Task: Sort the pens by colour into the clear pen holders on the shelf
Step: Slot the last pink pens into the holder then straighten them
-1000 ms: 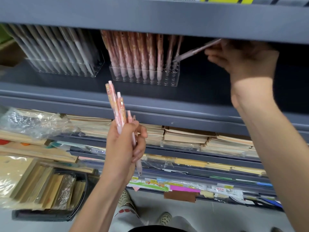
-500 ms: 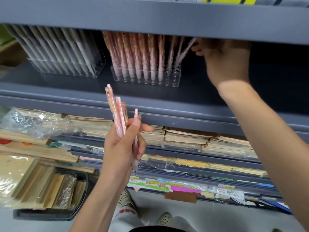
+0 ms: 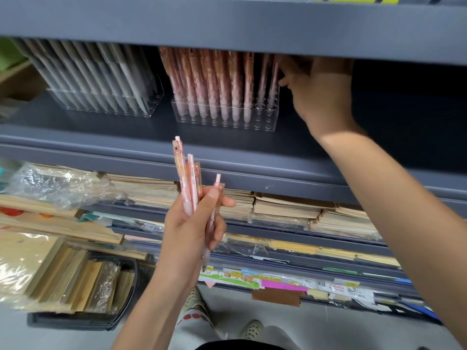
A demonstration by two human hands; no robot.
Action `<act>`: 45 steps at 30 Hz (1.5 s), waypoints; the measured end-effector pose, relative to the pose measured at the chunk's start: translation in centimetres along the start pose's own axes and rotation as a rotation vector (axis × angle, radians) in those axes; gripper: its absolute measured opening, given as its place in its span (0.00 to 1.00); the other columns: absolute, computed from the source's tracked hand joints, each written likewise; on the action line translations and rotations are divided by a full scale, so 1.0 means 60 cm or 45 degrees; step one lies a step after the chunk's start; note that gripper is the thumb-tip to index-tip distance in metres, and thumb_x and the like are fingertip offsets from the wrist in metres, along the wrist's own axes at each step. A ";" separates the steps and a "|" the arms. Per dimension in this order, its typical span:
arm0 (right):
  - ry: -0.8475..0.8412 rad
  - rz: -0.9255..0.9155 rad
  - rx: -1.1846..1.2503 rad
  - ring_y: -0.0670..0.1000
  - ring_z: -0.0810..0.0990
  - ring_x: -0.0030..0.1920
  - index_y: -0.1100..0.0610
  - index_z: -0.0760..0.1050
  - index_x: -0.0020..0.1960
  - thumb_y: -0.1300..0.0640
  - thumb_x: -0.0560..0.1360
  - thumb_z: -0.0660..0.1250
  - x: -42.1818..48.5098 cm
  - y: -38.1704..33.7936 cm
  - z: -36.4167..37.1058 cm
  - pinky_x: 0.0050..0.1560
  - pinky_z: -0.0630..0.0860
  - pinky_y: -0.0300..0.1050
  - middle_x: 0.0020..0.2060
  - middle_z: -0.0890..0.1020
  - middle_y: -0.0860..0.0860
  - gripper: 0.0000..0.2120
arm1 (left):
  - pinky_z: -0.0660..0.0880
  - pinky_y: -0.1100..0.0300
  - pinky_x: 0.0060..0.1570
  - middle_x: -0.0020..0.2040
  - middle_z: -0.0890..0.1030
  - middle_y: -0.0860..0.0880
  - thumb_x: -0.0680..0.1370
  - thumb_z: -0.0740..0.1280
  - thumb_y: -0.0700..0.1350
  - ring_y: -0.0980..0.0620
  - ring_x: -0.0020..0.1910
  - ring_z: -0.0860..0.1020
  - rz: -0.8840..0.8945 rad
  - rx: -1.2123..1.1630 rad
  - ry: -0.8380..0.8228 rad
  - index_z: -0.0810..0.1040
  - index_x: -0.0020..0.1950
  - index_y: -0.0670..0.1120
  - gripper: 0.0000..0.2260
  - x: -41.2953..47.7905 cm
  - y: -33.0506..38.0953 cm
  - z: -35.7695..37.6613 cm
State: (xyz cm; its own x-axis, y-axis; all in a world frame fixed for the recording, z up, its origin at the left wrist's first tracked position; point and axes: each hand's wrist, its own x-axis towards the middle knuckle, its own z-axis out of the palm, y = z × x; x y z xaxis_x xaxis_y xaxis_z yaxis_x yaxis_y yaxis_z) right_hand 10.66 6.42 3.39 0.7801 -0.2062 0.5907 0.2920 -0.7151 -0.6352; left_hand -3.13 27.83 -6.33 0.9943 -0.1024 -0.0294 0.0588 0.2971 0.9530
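Left hand (image 3: 187, 236) grips pink pens (image 3: 192, 178) in bunch, below clear pen holder (image 3: 262, 122). Right hand (image 3: 321, 94) at holder's right end, fingers (image 3: 285, 82) curled (pinching or not: cannot tell). Pens likely light, stiff, slick: pinch upper barrel.

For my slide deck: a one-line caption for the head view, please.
Right hand holds a pink pen upright in the clear holder while the left hand grips more pink pens.
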 end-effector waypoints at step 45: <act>-0.879 0.341 1.454 0.44 0.64 0.17 0.59 0.81 0.46 0.61 0.77 0.65 -0.032 0.022 -0.027 0.21 0.58 0.29 0.26 0.78 0.51 0.07 | 0.72 0.61 0.24 0.48 0.86 0.44 0.82 0.63 0.47 0.50 0.28 0.79 0.092 0.052 -0.095 0.78 0.50 0.46 0.06 0.034 0.038 0.056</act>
State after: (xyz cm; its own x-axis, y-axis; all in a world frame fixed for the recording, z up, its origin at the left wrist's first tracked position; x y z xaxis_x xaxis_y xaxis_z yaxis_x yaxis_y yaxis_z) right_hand 8.64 4.79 2.26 0.9019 0.3644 0.2318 0.1175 0.3096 -0.9436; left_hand -1.28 25.11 -3.18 0.9864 -0.1529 0.0610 -0.0181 0.2674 0.9634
